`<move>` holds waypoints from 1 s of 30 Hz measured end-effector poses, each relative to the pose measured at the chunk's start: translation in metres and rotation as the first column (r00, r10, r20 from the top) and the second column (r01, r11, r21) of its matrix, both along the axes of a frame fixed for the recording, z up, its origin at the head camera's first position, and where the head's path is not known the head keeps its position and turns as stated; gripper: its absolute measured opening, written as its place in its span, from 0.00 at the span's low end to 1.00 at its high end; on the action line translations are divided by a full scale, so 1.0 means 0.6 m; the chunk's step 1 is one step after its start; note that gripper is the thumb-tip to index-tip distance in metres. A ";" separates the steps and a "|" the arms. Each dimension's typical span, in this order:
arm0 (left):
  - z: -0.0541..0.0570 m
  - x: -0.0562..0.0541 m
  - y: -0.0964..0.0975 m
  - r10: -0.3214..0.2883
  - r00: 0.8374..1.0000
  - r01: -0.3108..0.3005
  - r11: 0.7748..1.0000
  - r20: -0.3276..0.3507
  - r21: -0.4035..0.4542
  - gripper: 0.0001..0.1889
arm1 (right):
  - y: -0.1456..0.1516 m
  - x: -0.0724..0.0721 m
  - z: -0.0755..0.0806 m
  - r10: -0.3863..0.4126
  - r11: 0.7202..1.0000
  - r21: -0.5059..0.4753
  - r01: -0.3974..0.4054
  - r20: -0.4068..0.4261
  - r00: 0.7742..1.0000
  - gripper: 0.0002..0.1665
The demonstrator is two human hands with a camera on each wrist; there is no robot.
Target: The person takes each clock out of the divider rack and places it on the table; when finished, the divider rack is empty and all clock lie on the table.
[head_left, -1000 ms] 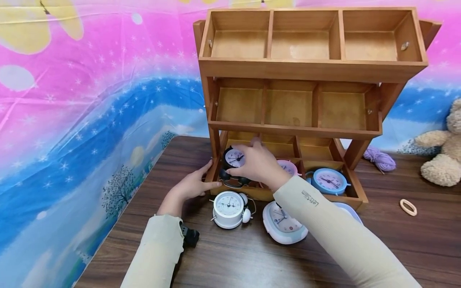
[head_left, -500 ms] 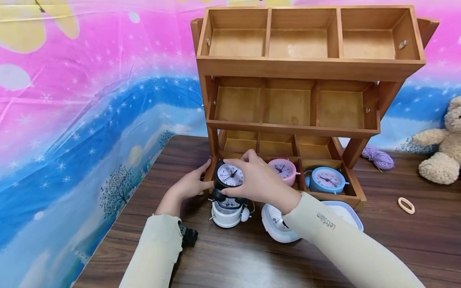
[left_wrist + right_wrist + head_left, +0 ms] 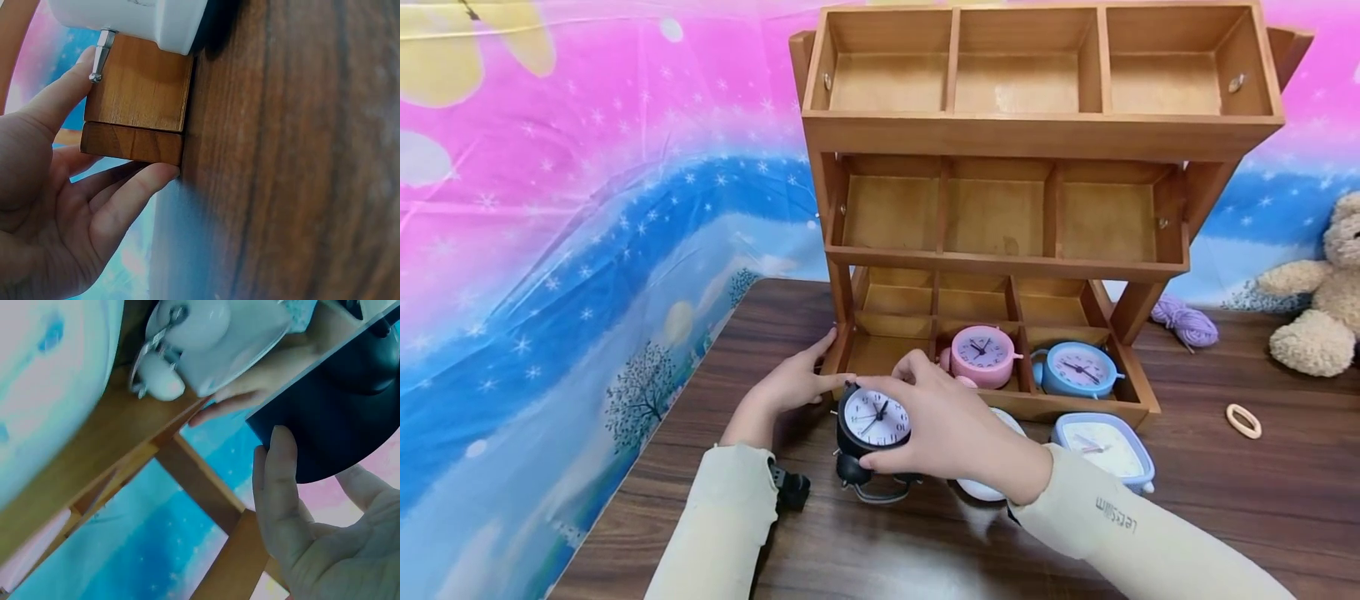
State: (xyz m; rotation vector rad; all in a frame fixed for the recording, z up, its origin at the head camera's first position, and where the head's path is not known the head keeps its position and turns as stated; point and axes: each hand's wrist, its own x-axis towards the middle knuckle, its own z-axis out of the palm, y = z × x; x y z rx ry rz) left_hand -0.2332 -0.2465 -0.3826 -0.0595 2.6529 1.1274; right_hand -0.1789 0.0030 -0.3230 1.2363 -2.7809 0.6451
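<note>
One black alarm clock (image 3: pixel 874 418): we find it in front of the wooden rack (image 3: pixel 1037 137), before the left end of the bottom tier, face up and bells toward us; we cannot tell if it touches the tabletop (image 3: pixel 1262 517).
Right hand (image 3: pixel 951 429): we see it clamped on the black alarm clock, thumb at one side and fingers at the other, in front of the rack.
Left hand (image 3: pixel 786 387): we see its fingers apart and fairly straight, set around the rack's lower front left corner and touching the wood.
White clock (image 3: pixel 134 22): our left wrist view puts it close to the rack's front face, near that same corner, with a metal leg showing.
Pink clock (image 3: pixel 982 358): we see it in the rack's bottom tier, front row, middle compartment.
Blue clock (image 3: pixel 1078 369): we see it in the rack's bottom tier, front row, right compartment.
White-rimmed clock (image 3: pixel 1007 422): we see it in front of the rack, mostly hidden by the right hand.
Lavender clock (image 3: pixel 1105 450): we see it on the tabletop in front of the rack's right part.
Right of the rack: we note purple yarn (image 3: pixel 1185 322), a wooden ring (image 3: pixel 1243 421) and a teddy bear (image 3: pixel 1318 308).
Behind the rack: we see a pink and blue starry cloth (image 3: pixel 625 208).
</note>
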 end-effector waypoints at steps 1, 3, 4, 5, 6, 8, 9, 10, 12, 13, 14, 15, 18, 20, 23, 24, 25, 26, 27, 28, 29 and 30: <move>0.000 0.001 0.000 -0.003 1.000 0.003 1.000 0.001 0.000 0.47 | 0.001 0.006 -0.003 0.015 1.000 0.006 -0.015 0.003 1.000 0.47; -0.001 0.001 0.000 -0.008 1.000 0.008 1.000 0.002 0.005 0.48 | 0.003 0.017 -0.011 0.050 0.999 0.020 -0.050 0.007 0.999 0.48; -0.002 0.001 0.000 -0.010 1.000 0.010 1.000 0.002 0.008 0.49 | 0.004 0.022 -0.015 0.064 0.997 0.028 -0.065 0.011 0.998 0.48; -0.002 0.000 0.000 -0.009 1.000 0.009 1.000 0.002 0.010 0.49 | 0.005 0.026 -0.019 0.077 0.996 0.038 -0.077 0.019 0.997 0.47; -0.002 0.001 -0.001 -0.011 1.000 0.011 1.000 0.002 0.012 0.49 | 0.005 0.031 -0.022 0.085 0.995 0.049 -0.086 0.023 0.996 0.47; -0.002 0.000 -0.001 -0.009 1.000 0.009 1.000 0.000 0.015 0.49 | 0.006 0.037 -0.027 0.101 0.993 0.058 -0.102 0.017 0.995 0.48; -0.001 0.000 -0.001 -0.009 1.000 0.009 1.000 -0.001 0.014 0.49 | 0.007 0.041 -0.029 0.104 0.993 0.061 -0.104 0.015 0.995 0.48; -0.001 0.000 -0.001 -0.010 1.000 0.010 1.000 -0.003 0.012 0.49 | 0.008 0.043 -0.031 0.109 0.992 0.060 -0.109 0.011 0.994 0.48; 0.001 0.001 0.000 -0.008 1.000 0.008 1.000 -0.004 0.009 0.49 | 0.009 0.049 -0.033 0.114 0.992 0.060 -0.114 -0.001 0.993 0.48; 0.001 0.001 0.000 -0.008 1.000 0.008 1.000 -0.003 0.009 0.49 | 0.009 0.052 -0.034 0.117 0.991 0.062 -0.116 -0.004 0.993 0.48; 0.002 0.002 0.001 -0.008 1.000 0.008 1.000 -0.003 0.009 0.49 | 0.009 0.055 -0.035 0.121 0.991 0.065 -0.120 -0.007 0.993 0.48; 0.002 0.002 0.001 -0.008 1.000 0.008 1.000 -0.002 0.007 0.49 | 0.009 0.058 -0.036 0.127 0.990 0.066 -0.126 -0.009 0.992 0.48; 0.005 0.002 0.001 -0.010 1.000 0.010 1.000 -0.001 0.005 0.49 | 0.008 0.066 -0.039 0.144 0.987 0.072 -0.143 -0.016 0.989 0.48; 0.006 0.003 0.002 -0.010 1.000 0.010 1.000 -0.003 0.005 0.49 | 0.007 0.071 -0.041 0.159 0.985 0.074 -0.158 -0.016 0.987 0.47; 0.007 0.003 0.003 -0.011 1.000 0.011 1.000 -0.009 0.004 0.49 | 0.006 0.077 -0.045 0.171 0.982 0.083 -0.171 0.000 0.985 0.47; 0.007 0.003 0.003 -0.011 1.000 0.011 1.000 -0.012 0.003 0.49 | 0.005 0.079 -0.047 0.176 0.981 0.084 -0.175 0.004 0.984 0.47; 0.006 0.003 0.004 -0.010 1.000 0.010 1.000 -0.010 0.004 0.49 | 0.004 0.080 -0.049 0.178 0.980 0.090 -0.178 0.010 0.984 0.47; 0.006 0.003 0.004 -0.009 1.000 0.009 1.000 -0.010 0.005 0.49 | 0.004 0.081 -0.051 0.179 0.979 0.094 -0.180 0.017 0.984 0.47; 0.005 0.003 0.004 -0.008 1.000 0.008 1.000 -0.008 0.003 0.49 | 0.003 0.082 -0.053 0.182 0.978 0.098 -0.183 0.021 0.983 0.47; 0.005 0.003 0.003 -0.008 1.000 0.008 1.000 -0.007 0.004 0.49 | 0.002 0.083 -0.056 0.184 0.978 0.101 -0.185 0.018 0.983 0.47; 0.005 0.004 0.003 -0.007 1.000 0.007 1.000 -0.006 0.004 0.49 | 0.002 0.083 -0.060 0.188 0.977 0.104 -0.188 0.011 0.982 0.47; 0.004 0.004 0.003 -0.006 1.000 0.006 1.000 -0.005 0.006 0.49 | 0.001 0.083 -0.063 0.193 0.975 0.106 -0.193 0.010 0.981 0.47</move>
